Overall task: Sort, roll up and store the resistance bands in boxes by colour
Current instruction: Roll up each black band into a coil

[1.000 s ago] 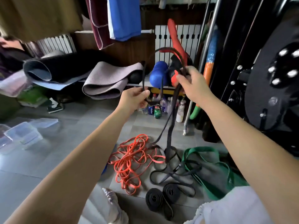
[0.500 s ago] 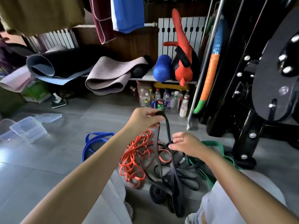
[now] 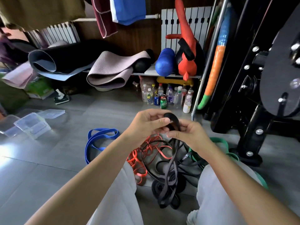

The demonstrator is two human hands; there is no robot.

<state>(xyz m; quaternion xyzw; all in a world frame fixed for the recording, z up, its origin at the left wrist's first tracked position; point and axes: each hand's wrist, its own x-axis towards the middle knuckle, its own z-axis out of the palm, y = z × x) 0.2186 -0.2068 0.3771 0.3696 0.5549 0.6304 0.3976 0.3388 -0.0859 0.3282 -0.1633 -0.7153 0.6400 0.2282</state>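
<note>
Clear boxes [image 3: 30, 125] sit on the floor at the left, with a blue band [image 3: 97, 140] to their right. In the middle, the left hand [image 3: 146, 124] and right hand [image 3: 193, 135] both pinch the black band [image 3: 172, 120] at its top fold, fingers curled round it. Its length trails down to the floor, with the green band [image 3: 217, 140] to its right.

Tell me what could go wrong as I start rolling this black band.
1. The black band hangs from the left hand and right hand into the heap. Its loops lie across the orange bands and could drag them up as you roll.
2. Only the folded end is pinched; if either grip slackens, the roll may spring open.
3. The clear boxes sit far left, so a finished roll might loosen on the way.
</note>
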